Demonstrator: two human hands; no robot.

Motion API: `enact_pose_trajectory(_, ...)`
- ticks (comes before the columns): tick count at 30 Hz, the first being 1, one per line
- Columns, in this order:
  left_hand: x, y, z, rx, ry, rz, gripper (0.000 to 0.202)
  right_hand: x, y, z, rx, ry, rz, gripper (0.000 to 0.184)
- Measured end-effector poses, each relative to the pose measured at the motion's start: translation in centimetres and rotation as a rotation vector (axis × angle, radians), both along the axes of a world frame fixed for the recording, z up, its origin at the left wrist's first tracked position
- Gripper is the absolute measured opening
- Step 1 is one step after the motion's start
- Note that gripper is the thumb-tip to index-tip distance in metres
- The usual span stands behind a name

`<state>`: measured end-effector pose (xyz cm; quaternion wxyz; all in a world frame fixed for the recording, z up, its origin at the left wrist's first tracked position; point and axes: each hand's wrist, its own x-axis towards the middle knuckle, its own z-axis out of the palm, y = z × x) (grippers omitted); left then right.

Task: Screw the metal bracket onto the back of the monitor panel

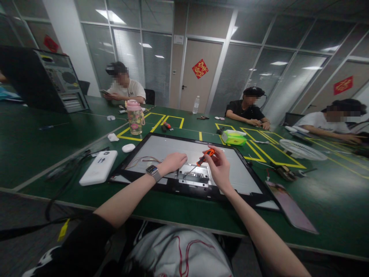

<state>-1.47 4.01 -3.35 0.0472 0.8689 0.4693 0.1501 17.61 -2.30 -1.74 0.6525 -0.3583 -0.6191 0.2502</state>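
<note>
A flat display panel (236,169) with a black frame and a pale grey back lies on the green table before me. Near its front edge sits a silver metal bracket (194,177). My right hand (220,169) grips an orange and black screwdriver (206,156), tilted so its shaft points down and left to the bracket. My left hand (174,162), a watch on its wrist, rests over the panel at the bracket's left side. Its fingers are curled in, and whatever they may hold is hidden. Thin wires (141,161) run across the panel's left part.
A white power bank (99,168) lies left of the panel, a phone (291,207) right of it. Behind stand a pink-lidded bottle (134,117) and a green tissue pack (233,137). A computer case (43,80) is at far left. Several people sit across the table.
</note>
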Motion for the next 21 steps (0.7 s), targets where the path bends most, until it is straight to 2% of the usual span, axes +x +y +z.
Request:
enact_pose_trajectory(10,0.02,0.23,-0.14,-0.002,0.005,0.0,0.039,0.02,-0.2,0.0,0.019,-0.075,0.011,0.032)
enact_pose_trajectory(21,-0.04,0.07,0.0,0.004,0.017,-0.003,0.039,-0.26,-0.8,0.83,0.033,-0.159,0.213,0.035)
